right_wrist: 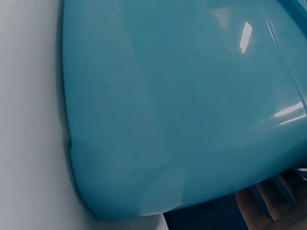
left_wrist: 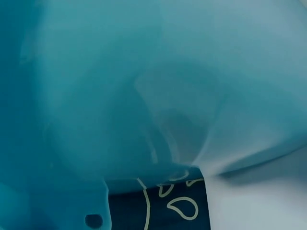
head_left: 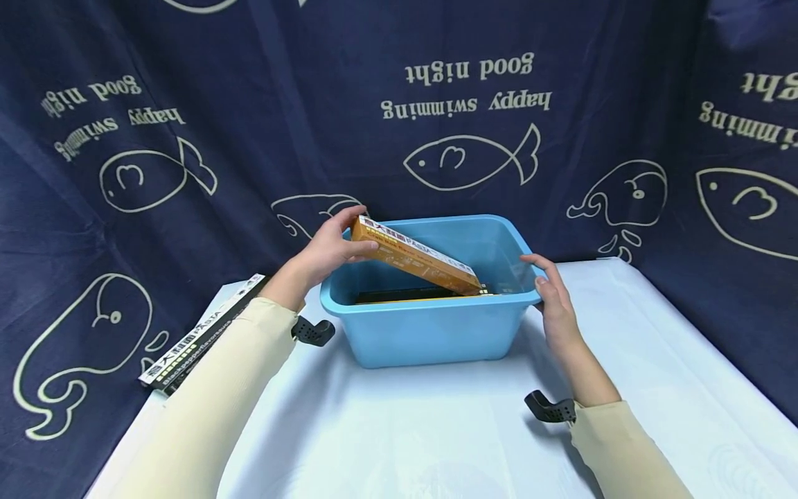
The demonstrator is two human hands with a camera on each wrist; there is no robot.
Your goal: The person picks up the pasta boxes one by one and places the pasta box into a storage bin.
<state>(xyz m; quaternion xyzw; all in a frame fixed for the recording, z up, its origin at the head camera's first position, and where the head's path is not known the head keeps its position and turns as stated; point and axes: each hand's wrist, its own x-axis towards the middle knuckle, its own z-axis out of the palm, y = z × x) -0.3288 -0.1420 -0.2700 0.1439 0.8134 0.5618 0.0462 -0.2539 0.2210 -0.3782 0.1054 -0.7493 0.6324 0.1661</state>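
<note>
My left hand [head_left: 327, 251] grips the upper left end of an orange pasta box [head_left: 414, 256]. The box slants down to the right, its lower end inside a blue plastic basin [head_left: 430, 333]. Inside, a dark box [head_left: 399, 294] lies along the near wall, mostly hidden by that wall. At the basin's right end, my right hand [head_left: 557, 312] holds the rim. In the right wrist view its fingers [right_wrist: 276, 203] show against the basin's outer side. The left wrist view has only the basin's wall [left_wrist: 120, 96] up close, without the hand.
A black and white pasta box [head_left: 202, 336] lies on the white table [head_left: 424, 430], left of the basin and partly behind my left sleeve. A dark blue curtain [head_left: 349, 125] with fish drawings hangs behind and along both sides.
</note>
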